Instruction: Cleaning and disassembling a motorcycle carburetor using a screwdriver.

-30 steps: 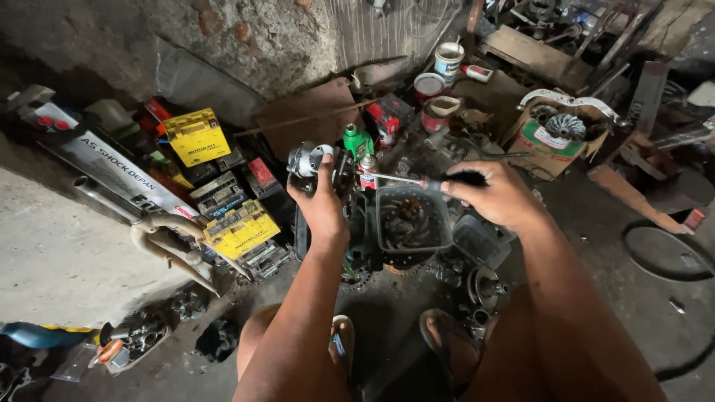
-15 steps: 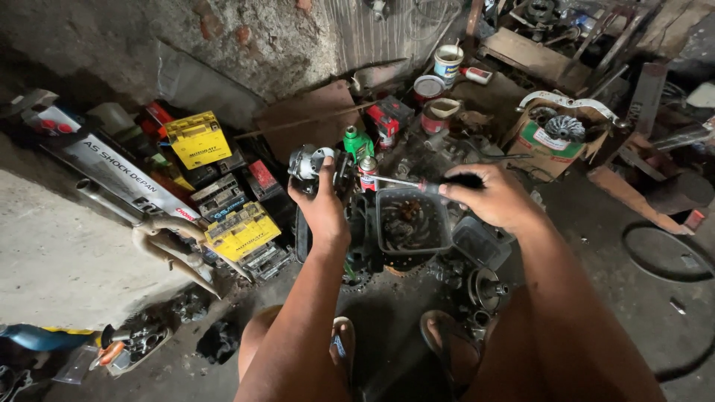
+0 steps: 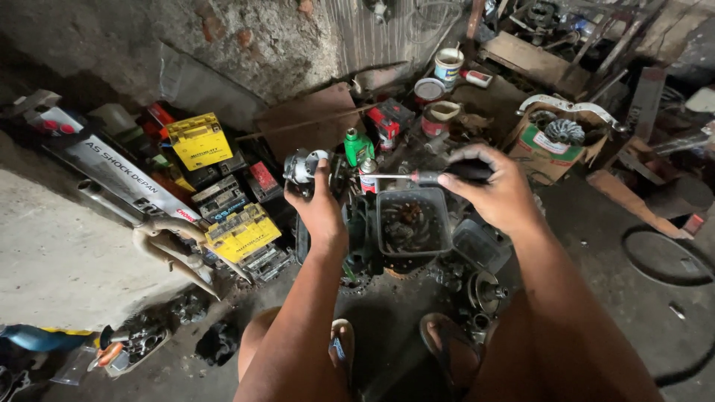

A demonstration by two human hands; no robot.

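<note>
we look down past our own knees and two sandalled feet at a cluttered workshop floor. our left hand [image 3: 319, 212] is raised in front of us, its fingers wrapped around a small grey metal engine part [image 3: 304, 165], round and dull silver, held just above the clutter. our right hand [image 3: 497, 192] is closed in a fist around the black handle of a screwdriver [image 3: 428, 176]; its thin shaft lies level and runs leftward, the tip close to the metal part, though we cannot tell whether it touches.

directly below and between the hands sits a dark square plastic tub [image 3: 412, 221] holding greasy small parts. behind the shaft stand a green plastic bottle [image 3: 357, 146] and a spray can [image 3: 367, 175] with a red and white body, side by side. to the left, yellow battery boxes [image 3: 198, 141] lie among dark battery cases, and beyond them a long white packing box [image 3: 112, 173] rests at a slant near a bent exhaust pipe [image 3: 167, 237]. farther back, near the rough wall, stands a white paint tin [image 3: 448, 65]. on the right an open cardboard box [image 3: 547, 143] holds a finned metal part, and a black rubber ring [image 3: 665, 257] lies flat on the concrete floor.
</note>
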